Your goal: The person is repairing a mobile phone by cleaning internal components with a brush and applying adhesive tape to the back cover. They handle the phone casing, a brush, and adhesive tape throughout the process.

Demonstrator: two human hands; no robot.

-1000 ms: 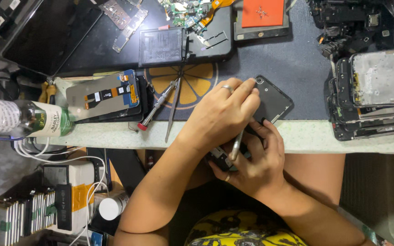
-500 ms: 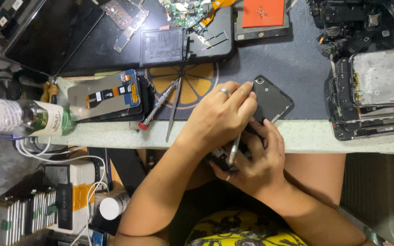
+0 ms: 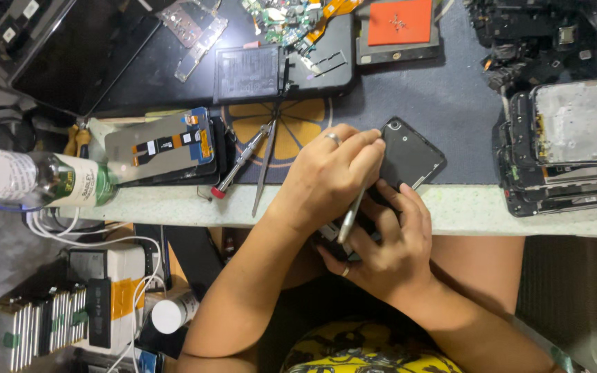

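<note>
A black phone (image 3: 412,155) lies back-up at the table's front edge, its lower end hanging over the edge toward me. My left hand (image 3: 326,181), with a ring on one finger, rests on the phone and pinches a thin metal tool (image 3: 349,217) that points down at the phone's lower end. Below the table edge, my right hand (image 3: 385,252) grips that lower end from underneath, fingers curled over the phone's side. The spot where the tool meets the phone is hidden between my hands.
A red-tipped screwdriver (image 3: 242,163) and tweezers (image 3: 265,166) lie left of my hands on a round orange mat (image 3: 298,117). Farther left are a display panel (image 3: 160,145) and a capped bottle (image 3: 43,179). Stacked phone frames (image 3: 568,148) stand right; a battery (image 3: 250,72) lies behind.
</note>
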